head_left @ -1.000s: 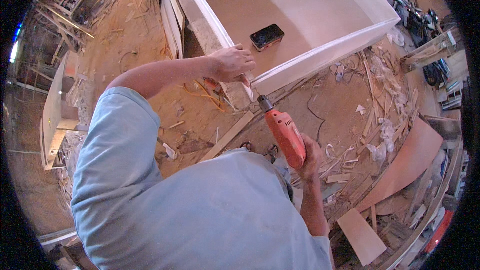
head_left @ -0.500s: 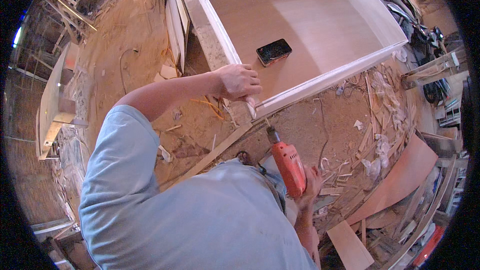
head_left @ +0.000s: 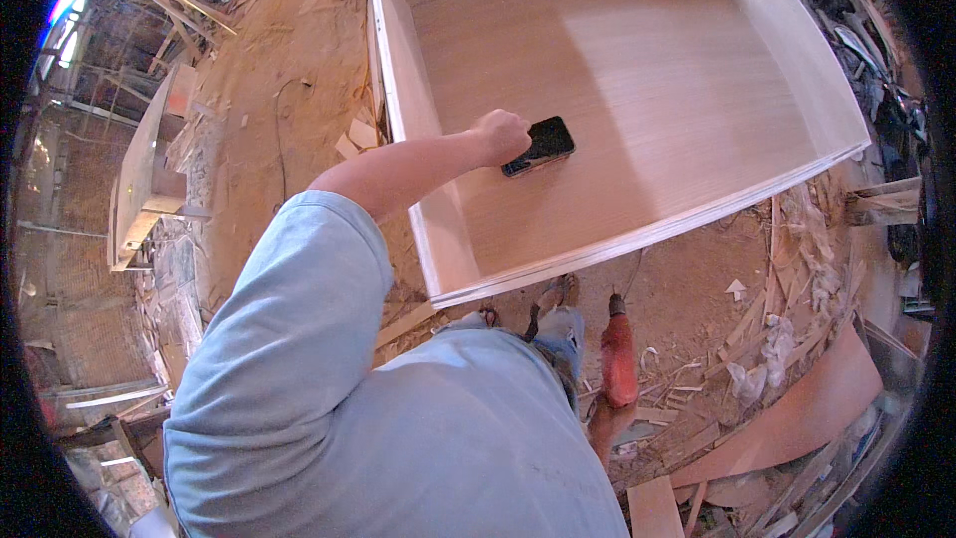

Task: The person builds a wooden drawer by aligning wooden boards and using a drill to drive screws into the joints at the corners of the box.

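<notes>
A large, shallow wooden box with pale sides [head_left: 652,224] lies in front of me, open side up. On its floor, toward the left, rests a small rectangular box [head_left: 543,147] with a dark top; its contents are too small to make out. My left hand [head_left: 501,137] is at that small box's left edge, closed with the fingers curled down. What those fingers pinch, if anything, is hidden. Low on my right side, my right hand [head_left: 609,420] grips a red power drill [head_left: 619,364], its chuck pointing away from me and apart from the wooden box.
Wood scraps and crumpled plastic [head_left: 777,351] litter the floor on the right, beside a curved brown sheet [head_left: 797,408]. A cord [head_left: 283,139] lies on the dusty floor to the left. A wooden piece [head_left: 149,179] stands further left.
My left hand has left the wooden box's near-left corner and reached inside to the small dark-topped box. The drill in my right hand has drawn away from that corner, toward the right.
</notes>
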